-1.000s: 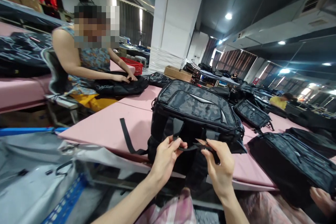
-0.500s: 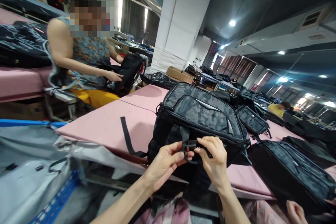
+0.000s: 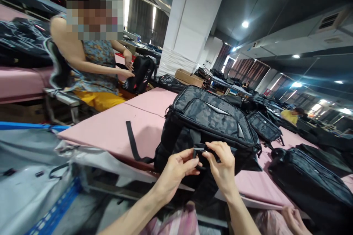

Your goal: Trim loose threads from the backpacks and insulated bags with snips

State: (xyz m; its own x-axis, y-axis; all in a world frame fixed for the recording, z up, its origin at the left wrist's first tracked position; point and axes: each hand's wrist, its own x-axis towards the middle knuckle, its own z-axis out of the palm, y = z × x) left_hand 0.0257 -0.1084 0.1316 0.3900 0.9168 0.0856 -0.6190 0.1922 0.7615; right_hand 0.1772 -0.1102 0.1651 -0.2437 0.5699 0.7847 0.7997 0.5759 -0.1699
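A black and grey camouflage backpack stands at the near edge of the pink table. Both my hands meet at its front face. My left hand pinches a black strap end and buckle from the left. My right hand pinches the same buckle and strap from the right. A loose black strap trails from the bag's lower left across the table.
A seated person at the left handles a black bag. More camouflage bags lie on the table to the right, one large dark bag close by, with another person's hand under it. A white pillar stands behind.
My hands have come together and risen with the strap, from spread apart to meeting at the buckle. The seated person lifted their black bag upright. The camera view shifted slightly.
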